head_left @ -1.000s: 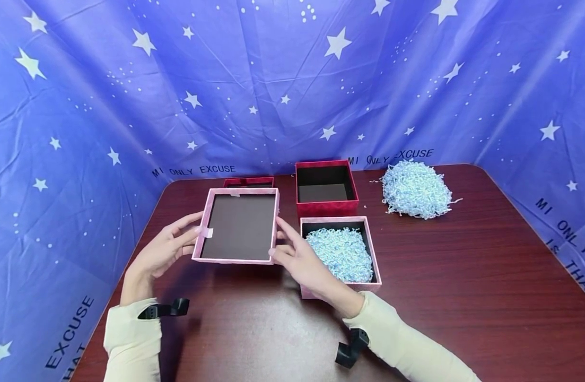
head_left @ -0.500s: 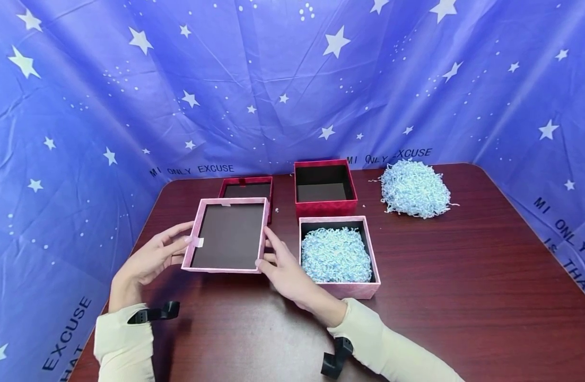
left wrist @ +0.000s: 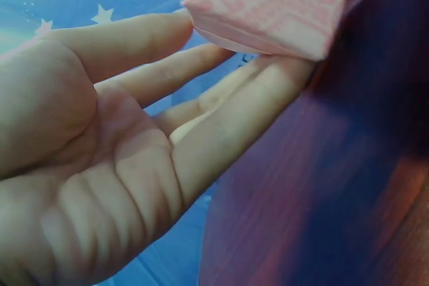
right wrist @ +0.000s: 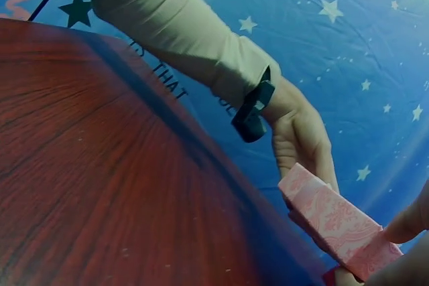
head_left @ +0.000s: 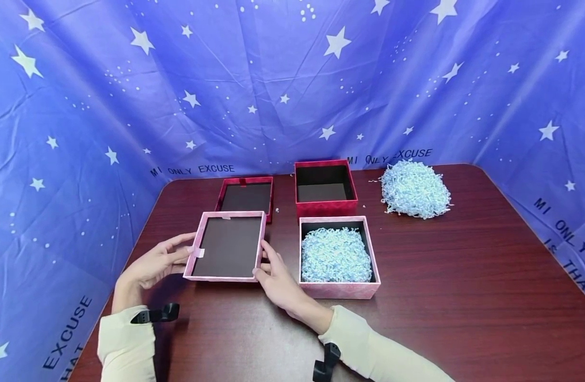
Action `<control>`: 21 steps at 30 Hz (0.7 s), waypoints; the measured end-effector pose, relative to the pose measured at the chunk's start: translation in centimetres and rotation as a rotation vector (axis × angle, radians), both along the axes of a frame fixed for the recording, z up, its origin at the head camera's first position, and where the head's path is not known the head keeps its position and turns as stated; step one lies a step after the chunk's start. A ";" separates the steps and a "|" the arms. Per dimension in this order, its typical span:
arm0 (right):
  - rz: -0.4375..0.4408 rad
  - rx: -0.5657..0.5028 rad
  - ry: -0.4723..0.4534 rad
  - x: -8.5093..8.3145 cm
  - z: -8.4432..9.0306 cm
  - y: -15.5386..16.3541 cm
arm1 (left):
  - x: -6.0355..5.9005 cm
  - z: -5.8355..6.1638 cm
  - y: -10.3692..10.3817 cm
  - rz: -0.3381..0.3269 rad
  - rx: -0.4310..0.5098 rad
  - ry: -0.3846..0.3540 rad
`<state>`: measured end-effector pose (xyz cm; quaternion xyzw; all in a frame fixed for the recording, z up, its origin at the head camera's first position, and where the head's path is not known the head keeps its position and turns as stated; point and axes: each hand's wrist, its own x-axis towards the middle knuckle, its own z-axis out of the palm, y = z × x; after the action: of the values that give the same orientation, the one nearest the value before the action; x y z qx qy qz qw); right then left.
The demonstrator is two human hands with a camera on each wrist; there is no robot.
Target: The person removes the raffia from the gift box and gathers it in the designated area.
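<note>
Both hands hold a pink box lid (head_left: 227, 245), turned inside up, low over the table at front left. My left hand (head_left: 189, 249) grips its left edge, thumb on the rim and fingers beneath; the left wrist view shows the lid's corner (left wrist: 275, 1) between thumb and fingers (left wrist: 201, 65). My right hand (head_left: 263, 263) grips the right edge. In the right wrist view the lid's patterned side (right wrist: 335, 226) sits between a right fingertip (right wrist: 405, 222) and the opposite hand. Right of the lid stands a pink box (head_left: 340, 289) filled with light-blue shredded paper (head_left: 336, 254).
Behind stand an open red box (head_left: 326, 207) and, left of it, a red lid (head_left: 246, 180) lying inside up. A loose heap of blue shredded paper (head_left: 415, 189) lies at back right. The dark wooden table (head_left: 464, 276) is ringed by blue starred cloth.
The pink lid has come down and toward me, a little to the left, with both hands on it. The red lid behind it now shows in full.
</note>
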<state>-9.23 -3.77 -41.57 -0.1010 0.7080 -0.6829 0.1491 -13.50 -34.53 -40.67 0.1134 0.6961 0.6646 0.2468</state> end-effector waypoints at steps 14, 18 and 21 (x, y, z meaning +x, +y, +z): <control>-0.012 0.051 -0.033 -0.3 -2.5 -0.3 | -0.2 -1.2 0.3 0.038 -0.168 -0.088; -0.020 0.040 -0.031 -0.4 -2.8 -0.3 | -0.4 -1.1 0.5 0.053 -0.206 -0.094; -0.022 0.035 -0.023 -0.5 -3.1 -0.4 | -0.4 -1.3 0.6 0.061 -0.238 -0.090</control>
<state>-9.71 -4.20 -44.66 -0.0826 0.7192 -0.6731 0.1513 -13.92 -33.92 -41.94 0.0321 0.7613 0.5889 0.2694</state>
